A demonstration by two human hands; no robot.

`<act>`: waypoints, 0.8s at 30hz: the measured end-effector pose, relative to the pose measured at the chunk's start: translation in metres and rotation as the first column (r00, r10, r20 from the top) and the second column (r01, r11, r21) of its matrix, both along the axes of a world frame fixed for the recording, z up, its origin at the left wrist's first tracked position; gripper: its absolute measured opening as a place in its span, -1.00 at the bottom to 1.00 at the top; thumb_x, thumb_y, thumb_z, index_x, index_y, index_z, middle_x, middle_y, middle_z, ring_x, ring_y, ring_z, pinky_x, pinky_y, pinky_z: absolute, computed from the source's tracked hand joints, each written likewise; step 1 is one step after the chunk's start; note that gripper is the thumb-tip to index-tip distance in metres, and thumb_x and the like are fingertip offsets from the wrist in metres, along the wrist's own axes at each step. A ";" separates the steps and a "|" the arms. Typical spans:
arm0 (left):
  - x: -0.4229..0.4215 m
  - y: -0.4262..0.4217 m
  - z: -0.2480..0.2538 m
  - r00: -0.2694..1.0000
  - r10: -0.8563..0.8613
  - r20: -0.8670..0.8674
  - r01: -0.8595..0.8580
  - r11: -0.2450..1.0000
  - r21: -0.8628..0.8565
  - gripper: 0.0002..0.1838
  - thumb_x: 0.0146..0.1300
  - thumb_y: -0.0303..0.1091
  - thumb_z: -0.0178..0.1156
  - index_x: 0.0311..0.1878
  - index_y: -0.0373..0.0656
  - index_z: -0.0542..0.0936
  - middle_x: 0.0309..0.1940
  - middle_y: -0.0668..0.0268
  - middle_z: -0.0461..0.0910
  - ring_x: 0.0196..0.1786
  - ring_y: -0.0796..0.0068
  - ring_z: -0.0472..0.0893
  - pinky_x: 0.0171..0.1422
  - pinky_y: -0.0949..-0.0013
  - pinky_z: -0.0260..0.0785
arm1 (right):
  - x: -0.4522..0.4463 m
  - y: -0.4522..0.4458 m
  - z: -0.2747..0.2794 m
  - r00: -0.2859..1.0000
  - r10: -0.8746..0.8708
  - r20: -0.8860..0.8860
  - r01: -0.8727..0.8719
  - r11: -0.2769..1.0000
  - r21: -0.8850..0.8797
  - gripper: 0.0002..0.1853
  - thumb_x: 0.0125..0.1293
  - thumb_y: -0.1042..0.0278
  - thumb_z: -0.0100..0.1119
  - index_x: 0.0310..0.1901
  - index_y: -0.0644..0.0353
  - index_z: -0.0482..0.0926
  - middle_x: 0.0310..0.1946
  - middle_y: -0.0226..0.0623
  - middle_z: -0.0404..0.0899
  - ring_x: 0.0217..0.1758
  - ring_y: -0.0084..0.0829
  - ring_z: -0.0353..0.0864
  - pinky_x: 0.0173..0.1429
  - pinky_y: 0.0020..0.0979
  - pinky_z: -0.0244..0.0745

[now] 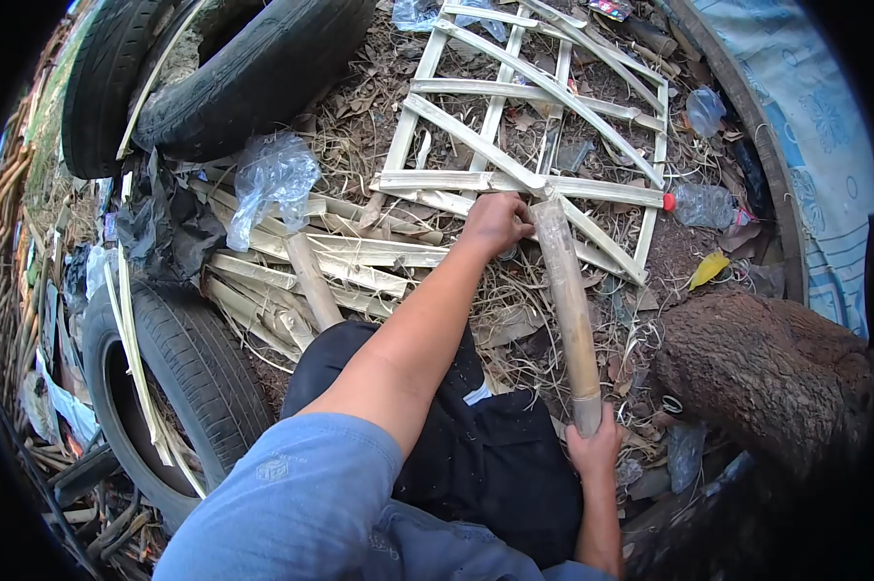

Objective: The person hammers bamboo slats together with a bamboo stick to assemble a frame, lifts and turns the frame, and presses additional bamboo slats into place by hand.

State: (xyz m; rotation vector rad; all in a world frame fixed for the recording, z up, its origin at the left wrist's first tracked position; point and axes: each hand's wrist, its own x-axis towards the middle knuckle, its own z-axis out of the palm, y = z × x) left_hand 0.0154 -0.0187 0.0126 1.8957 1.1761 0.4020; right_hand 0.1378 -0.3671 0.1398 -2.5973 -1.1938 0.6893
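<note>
Left arm (398, 363) stretched forward, left hand (496, 225) curled, right hand (594, 449) gripping, lower

A blue short-sleeved shirt (306, 508) bearing a small dark hexagonal print (272, 471) is worn with black trousers (500, 470).

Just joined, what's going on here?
A person crouches or sits by a lattice of pale strips lying on littered ground. Their right hand grips the lower end of a thick stick, whose upper end is at the lattice's near edge. The left hand is at that edge too; its exact hold is unclear. Loose strips lie to the left.
</note>
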 end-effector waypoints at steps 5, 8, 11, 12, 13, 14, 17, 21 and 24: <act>0.006 -0.001 -0.012 0.995 0.095 0.023 -0.097 0.992 0.082 -0.77 -0.07 -0.20 0.51 -0.32 -0.02 0.78 -0.30 0.15 0.72 -0.17 0.09 0.69 0.00 0.17 0.52 | -0.001 0.008 0.010 1.000 -0.011 -0.005 0.010 0.991 -0.130 -0.53 -0.04 0.31 0.31 -0.05 0.28 0.48 -0.40 0.20 0.62 -0.27 0.28 0.62 -0.15 0.12 0.51; 0.001 0.002 -0.004 1.000 -0.006 -0.005 0.006 0.999 -0.031 -0.76 -0.07 -0.19 0.52 -0.31 -0.02 0.78 -0.28 0.15 0.72 -0.16 0.09 0.69 0.01 0.17 0.52 | -0.006 0.007 0.006 1.000 0.026 0.017 -0.027 0.998 0.055 -0.52 -0.04 0.30 0.30 -0.06 0.30 0.47 -0.41 0.23 0.61 -0.28 0.28 0.62 -0.16 0.12 0.50; 0.002 -0.001 -0.004 0.999 0.026 -0.019 -0.027 1.000 -0.011 -0.76 -0.08 -0.21 0.53 -0.33 -0.05 0.77 -0.27 0.16 0.71 -0.19 0.13 0.69 -0.03 0.19 0.51 | -0.005 0.005 0.007 0.999 0.005 0.049 -0.001 0.996 -0.084 -0.51 -0.04 0.31 0.31 -0.05 0.31 0.46 -0.41 0.23 0.61 -0.28 0.28 0.61 -0.16 0.12 0.49; 0.005 -0.001 -0.002 0.997 0.056 -0.049 -0.055 0.998 0.025 -0.76 -0.09 -0.23 0.54 -0.33 -0.08 0.76 -0.26 0.17 0.71 -0.22 0.14 0.69 -0.06 0.20 0.51 | -0.007 0.004 0.006 0.998 0.016 0.061 -0.014 0.999 -0.032 -0.50 -0.04 0.30 0.31 -0.04 0.31 0.45 -0.41 0.23 0.61 -0.28 0.28 0.61 -0.16 0.12 0.49; 0.001 0.001 0.001 1.000 -0.008 -0.022 0.008 1.000 -0.010 -0.74 -0.08 -0.22 0.55 -0.31 -0.08 0.76 -0.24 0.18 0.71 -0.19 0.13 0.69 -0.03 0.18 0.50 | -0.007 0.005 0.004 0.997 0.031 0.072 -0.033 0.999 0.023 -0.50 -0.04 0.29 0.31 -0.03 0.32 0.45 -0.41 0.24 0.61 -0.28 0.28 0.61 -0.15 0.12 0.49; 0.000 0.003 0.000 1.000 -0.005 -0.026 0.004 1.000 -0.009 -0.74 -0.08 -0.22 0.55 -0.31 -0.08 0.76 -0.24 0.18 0.71 -0.19 0.13 0.69 -0.03 0.18 0.50 | -0.006 0.006 0.002 0.997 0.035 0.068 -0.037 0.999 0.024 -0.50 -0.04 0.29 0.31 -0.03 0.32 0.45 -0.41 0.24 0.61 -0.28 0.28 0.61 -0.15 0.12 0.49; 0.002 -0.001 -0.006 0.999 0.028 -0.023 -0.027 0.999 0.028 -0.75 -0.08 -0.20 0.55 -0.34 -0.08 0.76 -0.28 0.18 0.70 -0.19 0.14 0.68 -0.03 0.22 0.50 | 0.000 0.006 0.005 0.999 0.017 0.044 -0.012 0.993 -0.114 -0.46 -0.03 0.30 0.32 0.02 0.32 0.44 -0.39 0.24 0.61 -0.28 0.29 0.61 -0.16 0.12 0.49; 0.000 0.002 -0.001 1.000 -0.017 -0.009 0.017 0.999 -0.036 -0.76 -0.05 -0.24 0.53 -0.29 -0.08 0.77 -0.24 0.15 0.71 -0.16 0.11 0.69 -0.01 0.19 0.50 | -0.004 0.000 0.002 0.998 0.013 0.067 -0.016 0.999 0.048 -0.46 -0.02 0.30 0.32 0.03 0.30 0.44 -0.38 0.24 0.61 -0.27 0.30 0.61 -0.15 0.13 0.49; 0.006 0.000 -0.015 0.997 0.080 -0.012 -0.079 0.992 0.102 -0.76 -0.06 -0.24 0.52 -0.28 -0.05 0.78 -0.26 0.15 0.72 -0.19 0.13 0.69 -0.04 0.21 0.51 | -0.005 -0.001 0.011 0.996 0.021 0.090 -0.016 0.998 -0.059 -0.48 -0.03 0.30 0.31 0.01 0.28 0.44 -0.38 0.23 0.61 -0.26 0.31 0.60 -0.15 0.13 0.49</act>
